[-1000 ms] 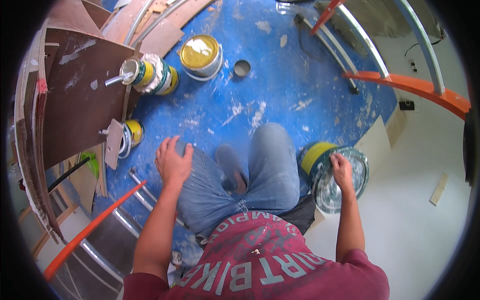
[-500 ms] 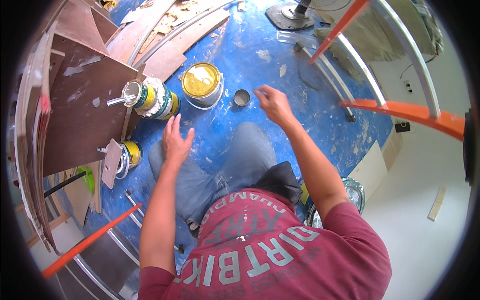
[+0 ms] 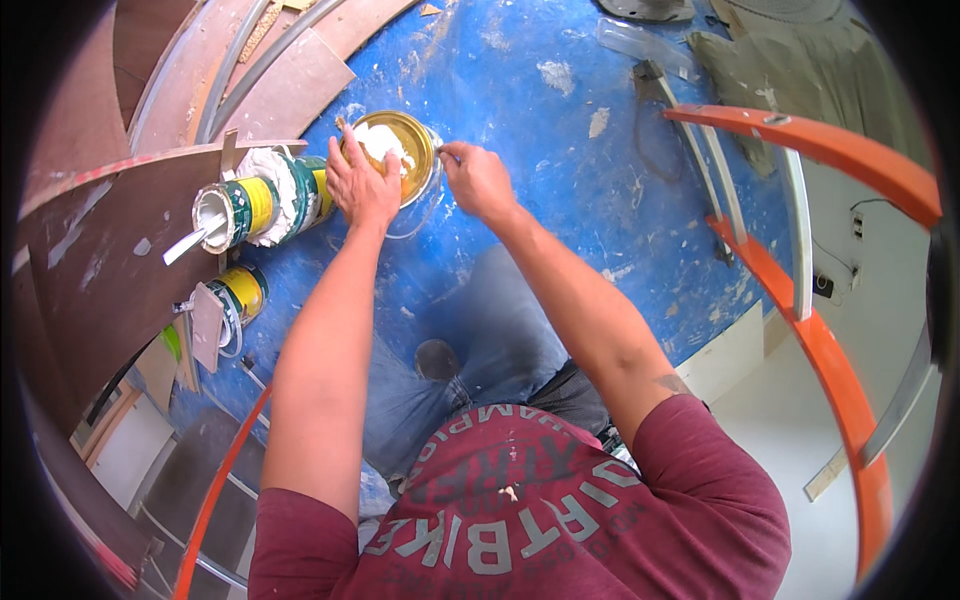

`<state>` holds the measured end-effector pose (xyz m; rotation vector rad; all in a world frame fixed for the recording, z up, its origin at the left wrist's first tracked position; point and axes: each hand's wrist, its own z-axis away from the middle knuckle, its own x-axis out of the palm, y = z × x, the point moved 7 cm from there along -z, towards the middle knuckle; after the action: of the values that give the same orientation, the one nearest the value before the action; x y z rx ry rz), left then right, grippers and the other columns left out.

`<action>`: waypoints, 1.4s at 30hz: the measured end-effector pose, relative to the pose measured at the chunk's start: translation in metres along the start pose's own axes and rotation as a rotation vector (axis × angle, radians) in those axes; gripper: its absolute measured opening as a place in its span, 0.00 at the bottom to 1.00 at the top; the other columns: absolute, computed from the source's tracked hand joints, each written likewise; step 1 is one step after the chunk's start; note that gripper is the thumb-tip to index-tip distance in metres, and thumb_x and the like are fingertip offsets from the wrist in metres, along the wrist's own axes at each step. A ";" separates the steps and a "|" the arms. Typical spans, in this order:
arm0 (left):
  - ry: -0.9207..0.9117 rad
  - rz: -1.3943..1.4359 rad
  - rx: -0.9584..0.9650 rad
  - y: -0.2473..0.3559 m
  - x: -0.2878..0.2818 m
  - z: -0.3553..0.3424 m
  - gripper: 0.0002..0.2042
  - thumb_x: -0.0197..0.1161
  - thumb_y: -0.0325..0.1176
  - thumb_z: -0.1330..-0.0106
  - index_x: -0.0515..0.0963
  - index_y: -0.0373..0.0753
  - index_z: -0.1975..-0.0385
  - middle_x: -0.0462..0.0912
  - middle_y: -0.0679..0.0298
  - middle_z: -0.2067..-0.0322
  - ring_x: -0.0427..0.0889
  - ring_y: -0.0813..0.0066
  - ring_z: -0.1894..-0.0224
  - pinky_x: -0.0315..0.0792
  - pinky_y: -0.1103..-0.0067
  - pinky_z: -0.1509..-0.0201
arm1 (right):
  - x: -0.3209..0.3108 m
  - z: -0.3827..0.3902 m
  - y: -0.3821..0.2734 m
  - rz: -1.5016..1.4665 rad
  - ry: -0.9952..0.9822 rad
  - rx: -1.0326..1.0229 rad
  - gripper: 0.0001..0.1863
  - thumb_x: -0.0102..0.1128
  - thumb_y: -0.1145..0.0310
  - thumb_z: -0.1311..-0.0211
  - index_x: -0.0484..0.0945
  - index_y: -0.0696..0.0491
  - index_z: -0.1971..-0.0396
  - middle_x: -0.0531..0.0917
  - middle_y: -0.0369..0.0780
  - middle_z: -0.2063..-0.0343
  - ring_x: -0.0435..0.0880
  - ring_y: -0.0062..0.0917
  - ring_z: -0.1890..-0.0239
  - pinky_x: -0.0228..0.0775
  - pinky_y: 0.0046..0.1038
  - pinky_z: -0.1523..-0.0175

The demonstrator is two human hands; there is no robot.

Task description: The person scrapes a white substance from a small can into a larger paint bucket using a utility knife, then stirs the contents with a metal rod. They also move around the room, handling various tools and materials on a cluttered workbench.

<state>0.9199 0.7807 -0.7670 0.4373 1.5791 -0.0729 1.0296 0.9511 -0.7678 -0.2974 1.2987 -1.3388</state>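
I log: round open gold-lacquered metal can, glossy inside, smeared with matt white paste. Left of it, two green-and-yellow metal tins, crusted rough white. Under it, blue painted floor, scuffed, chalky. Left of the tins, brown matt wooden boards.

A blue floor sheet (scuffed and spotted with white smears) carries an open gold-rimmed paint can holding white paste, two green-and-yellow cans lying beside it to the left, a smaller yellow can nearer, and brown curved boards along its left edge.
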 end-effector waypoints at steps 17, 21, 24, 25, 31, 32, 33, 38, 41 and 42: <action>-0.005 -0.109 -0.017 0.010 0.000 -0.007 0.42 0.58 0.55 0.35 0.54 0.44 0.24 0.56 0.46 0.28 0.59 0.44 0.30 0.52 0.53 0.28 | 0.001 -0.006 -0.029 0.301 -0.043 0.013 0.11 0.51 0.67 0.30 0.81 0.57 0.64 0.85 0.55 0.74 0.87 0.49 0.65 0.78 0.47 0.59; 0.035 -0.117 -0.045 0.017 0.002 -0.003 0.41 0.58 0.54 0.35 0.55 0.44 0.24 0.56 0.45 0.28 0.59 0.45 0.29 0.54 0.53 0.28 | 0.005 -0.011 -0.027 0.386 -0.052 0.007 0.11 0.51 0.68 0.31 0.80 0.58 0.66 0.85 0.56 0.72 0.88 0.47 0.65 0.79 0.47 0.57; 0.034 -0.087 -0.058 0.018 0.001 -0.001 0.39 0.56 0.54 0.34 0.56 0.44 0.25 0.56 0.45 0.28 0.59 0.45 0.29 0.56 0.53 0.29 | 0.000 -0.020 -0.013 0.151 -0.086 0.051 0.12 0.56 0.65 0.32 0.83 0.58 0.65 0.87 0.53 0.70 0.88 0.46 0.65 0.79 0.44 0.57; 0.037 -0.088 -0.052 0.017 0.000 -0.001 0.39 0.56 0.54 0.33 0.56 0.43 0.25 0.57 0.45 0.28 0.59 0.45 0.29 0.56 0.53 0.29 | 0.001 -0.025 -0.005 0.060 -0.125 0.046 0.12 0.57 0.64 0.32 0.84 0.58 0.64 0.87 0.52 0.71 0.88 0.44 0.67 0.79 0.43 0.58; 0.058 -0.102 -0.051 0.016 0.001 0.002 0.39 0.56 0.54 0.33 0.56 0.43 0.25 0.57 0.45 0.29 0.59 0.43 0.30 0.57 0.53 0.29 | 0.019 -0.031 0.035 -0.523 -0.580 0.295 0.16 0.61 0.59 0.30 0.85 0.58 0.63 0.85 0.41 0.76 0.81 0.26 0.75 0.74 0.34 0.64; 0.062 -0.102 -0.050 0.016 0.002 0.002 0.39 0.56 0.54 0.33 0.56 0.42 0.25 0.57 0.45 0.29 0.59 0.43 0.30 0.57 0.53 0.29 | 0.014 -0.037 0.033 -0.325 -0.487 0.158 0.15 0.61 0.60 0.31 0.85 0.58 0.64 0.85 0.45 0.74 0.83 0.33 0.73 0.75 0.37 0.63; 0.057 -0.103 -0.057 0.015 0.002 0.002 0.39 0.56 0.55 0.34 0.56 0.42 0.25 0.57 0.45 0.29 0.59 0.44 0.30 0.57 0.53 0.29 | 0.011 -0.041 0.019 -0.131 -0.398 0.019 0.14 0.60 0.61 0.32 0.85 0.58 0.64 0.86 0.48 0.72 0.84 0.40 0.72 0.76 0.40 0.61; 0.057 -0.009 -0.056 0.002 0.002 0.003 0.40 0.56 0.55 0.35 0.56 0.42 0.25 0.57 0.46 0.29 0.59 0.46 0.30 0.56 0.53 0.29 | 0.012 -0.032 -0.020 0.184 -0.199 -0.081 0.13 0.57 0.64 0.33 0.85 0.58 0.65 0.85 0.56 0.67 0.84 0.55 0.63 0.75 0.49 0.55; 0.056 -0.049 -0.045 0.004 0.000 0.000 0.40 0.56 0.56 0.35 0.56 0.42 0.25 0.58 0.47 0.30 0.59 0.47 0.31 0.56 0.55 0.29 | 0.005 -0.023 -0.016 0.095 -0.150 -0.019 0.13 0.56 0.64 0.32 0.85 0.57 0.65 0.84 0.57 0.67 0.84 0.55 0.62 0.75 0.50 0.53; 0.056 -0.052 -0.042 0.008 0.001 -0.001 0.40 0.56 0.56 0.35 0.56 0.42 0.25 0.58 0.47 0.30 0.59 0.47 0.31 0.56 0.55 0.29 | 0.000 -0.020 -0.014 0.088 -0.119 -0.015 0.13 0.56 0.64 0.32 0.85 0.57 0.64 0.85 0.57 0.67 0.84 0.55 0.62 0.75 0.50 0.53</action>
<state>0.9216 0.7890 -0.7663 0.3686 1.6444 -0.0673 1.0060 0.9565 -0.7636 -0.3218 1.2097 -1.2195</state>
